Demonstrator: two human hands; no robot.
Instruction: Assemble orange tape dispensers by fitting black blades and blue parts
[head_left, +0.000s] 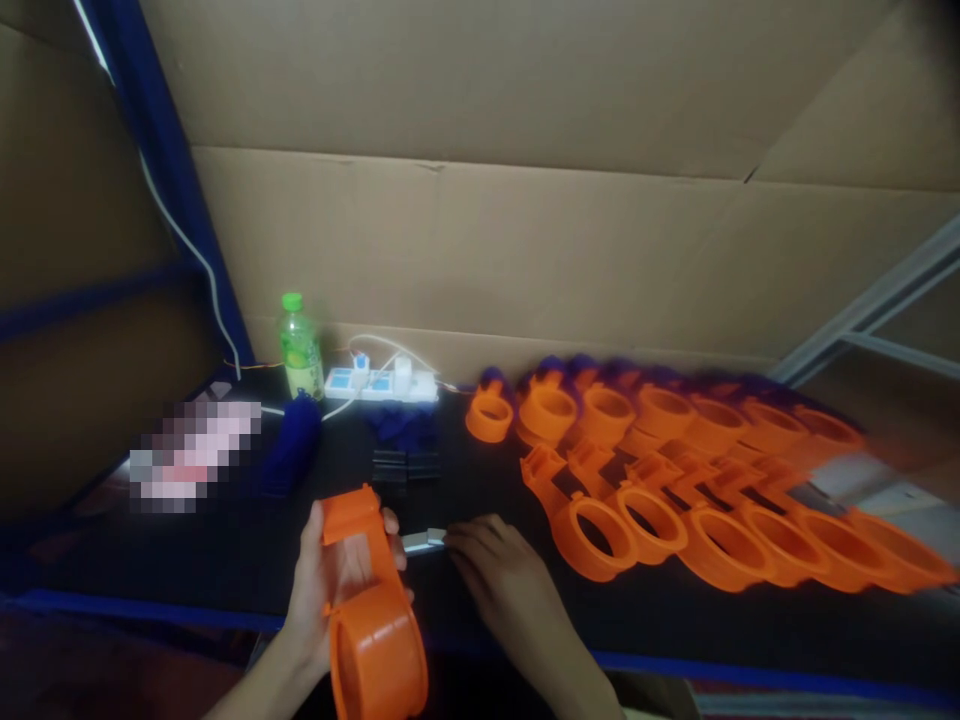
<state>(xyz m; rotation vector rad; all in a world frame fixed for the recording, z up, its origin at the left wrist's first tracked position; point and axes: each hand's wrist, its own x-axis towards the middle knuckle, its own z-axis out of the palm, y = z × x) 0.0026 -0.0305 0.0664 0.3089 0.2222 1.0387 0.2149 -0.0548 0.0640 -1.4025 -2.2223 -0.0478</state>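
An orange plastic tape dispenser (379, 640) is in my left hand (307, 590), its round ring toward me and its open frame pointing away. My fingers wrap around the frame from both sides. Just right of it, my right hand (502, 575) reaches over the black tabletop with fingers bent and pressed together at the right end of a short pale strip (424, 541). Those fingertips partly hide the strip, and its exact kind is unclear. Beyond the hands lie small black pieces (405, 465) in a stack.
Several orange tape dispensers (596, 540) stand in rows at the right. A green-capped bottle (301, 350), a white power strip (382, 384) and a dark blue object (294, 440) are at the back left. Cardboard (480, 250) walls the rear. A blue edge (150, 608) borders the table.
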